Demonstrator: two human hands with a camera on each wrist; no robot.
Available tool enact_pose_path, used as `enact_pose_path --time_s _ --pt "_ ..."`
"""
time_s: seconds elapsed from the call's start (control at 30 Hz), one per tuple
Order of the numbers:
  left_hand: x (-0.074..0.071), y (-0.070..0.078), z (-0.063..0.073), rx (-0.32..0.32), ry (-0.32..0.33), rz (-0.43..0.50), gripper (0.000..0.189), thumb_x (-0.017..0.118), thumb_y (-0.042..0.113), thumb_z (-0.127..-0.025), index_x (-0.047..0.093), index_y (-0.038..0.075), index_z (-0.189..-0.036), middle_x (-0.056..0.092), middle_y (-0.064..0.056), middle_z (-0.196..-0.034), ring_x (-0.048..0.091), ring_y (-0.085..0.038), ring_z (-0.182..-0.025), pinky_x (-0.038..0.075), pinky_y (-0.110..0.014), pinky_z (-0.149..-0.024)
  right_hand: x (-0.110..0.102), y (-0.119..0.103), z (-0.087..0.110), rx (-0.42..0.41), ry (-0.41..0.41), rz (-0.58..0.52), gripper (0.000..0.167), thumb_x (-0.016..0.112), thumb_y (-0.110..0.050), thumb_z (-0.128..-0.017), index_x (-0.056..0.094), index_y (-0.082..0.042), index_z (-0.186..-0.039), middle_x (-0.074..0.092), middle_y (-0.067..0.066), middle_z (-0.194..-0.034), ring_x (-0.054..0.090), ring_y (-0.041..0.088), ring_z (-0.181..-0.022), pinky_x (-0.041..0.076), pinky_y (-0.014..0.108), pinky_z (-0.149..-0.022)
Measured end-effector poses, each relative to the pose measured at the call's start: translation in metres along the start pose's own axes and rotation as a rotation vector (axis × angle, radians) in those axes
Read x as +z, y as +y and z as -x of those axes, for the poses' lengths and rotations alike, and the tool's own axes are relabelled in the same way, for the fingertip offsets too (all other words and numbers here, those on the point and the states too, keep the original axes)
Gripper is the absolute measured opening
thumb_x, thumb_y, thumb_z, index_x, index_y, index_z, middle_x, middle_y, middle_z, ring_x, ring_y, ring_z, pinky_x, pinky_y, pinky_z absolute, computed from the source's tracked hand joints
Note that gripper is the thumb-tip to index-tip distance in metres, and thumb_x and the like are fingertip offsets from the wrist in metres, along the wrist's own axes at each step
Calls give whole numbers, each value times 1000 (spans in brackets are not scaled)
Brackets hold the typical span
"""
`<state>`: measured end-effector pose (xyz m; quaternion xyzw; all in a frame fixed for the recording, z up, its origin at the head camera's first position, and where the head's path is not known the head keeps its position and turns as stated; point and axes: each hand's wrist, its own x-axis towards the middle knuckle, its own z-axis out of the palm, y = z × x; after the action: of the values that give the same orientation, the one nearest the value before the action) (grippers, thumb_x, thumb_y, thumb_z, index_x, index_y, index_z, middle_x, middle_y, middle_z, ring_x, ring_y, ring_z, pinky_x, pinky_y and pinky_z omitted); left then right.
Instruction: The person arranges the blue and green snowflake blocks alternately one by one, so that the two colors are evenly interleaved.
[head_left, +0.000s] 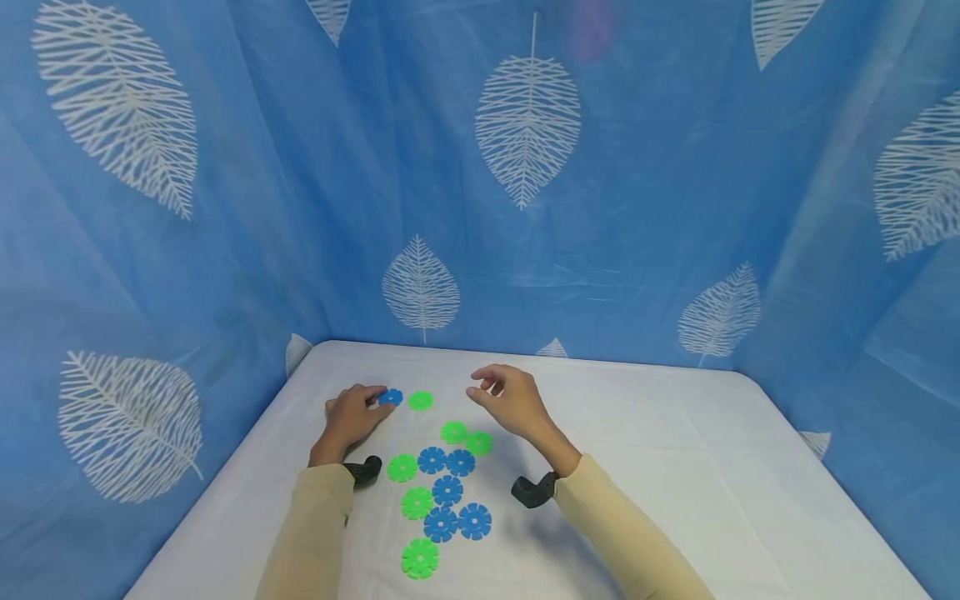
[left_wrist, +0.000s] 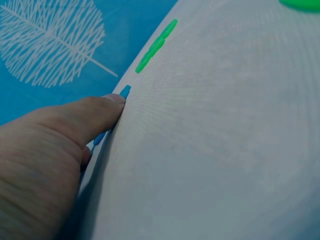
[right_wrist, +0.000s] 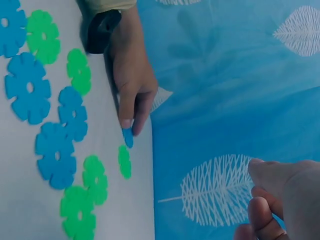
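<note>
Pinching a thin blue disc (head_left: 393, 398) between thumb and finger of the left hand (head_left: 351, 417), toward the far left of the white cloth (head_left: 675, 467). Gripping it near its left side and leaving the notched right side bare; in the left wrist view, showing just a blue sliver past the thumb tip. Holding the right hand (head_left: 513, 402) raised above the cloth, well to the right of that disc, with fingers loosely curled and thumb tip apart from the forefinger. Having a lone green disc (head_left: 421, 401) lying flat just right of the pinched one, between both hands. Facing, a little nearer, two green discs (head_left: 452, 435), touching or slightly overlapping, hard to tell which. Facing, nearer again, a loose cluster of five blue discs (head_left: 427, 463), smooth and plastic-looking, with slotted, petal-like rims and small central holes. Flanking these on the left with two more green discs (head_left: 397, 471), and on the near side with another green disc (head_left: 411, 563). Wearing cream sleeves (head_left: 311, 525) of plain fabric and curved black mounts (head_left: 363, 472) at the wrists. Working before a softly creased blue hanging (head_left: 637, 208), printed with white, lacy leaves (head_left: 528, 125).
</note>
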<state>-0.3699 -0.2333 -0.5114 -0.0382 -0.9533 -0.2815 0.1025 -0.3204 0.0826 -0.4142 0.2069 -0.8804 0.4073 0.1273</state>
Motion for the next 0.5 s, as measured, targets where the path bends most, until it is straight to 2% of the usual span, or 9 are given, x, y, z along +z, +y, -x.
enact_pose_path --time_s 0.3,0.5 --pt "-2 -5 6 -29 -16 -14 51 68 41 -93 64 13 -136 66 -7 -103 57 -26 -97 30 -51 -86 -10 12 23 20 30 -20 26 75 -28 -90 74 -16 -113 65 -5 -88 59 10 -82 50 28 -72" --pt "0 1 3 -17 -18 0 52 68 41 -93 64 13 -136 66 -7 -103 57 -27 -98 30 -51 -87 -21 16 42 39 65 -43 23 78 -29 -88 75 -20 -110 65 -9 -87 60 9 -81 51 27 -73"
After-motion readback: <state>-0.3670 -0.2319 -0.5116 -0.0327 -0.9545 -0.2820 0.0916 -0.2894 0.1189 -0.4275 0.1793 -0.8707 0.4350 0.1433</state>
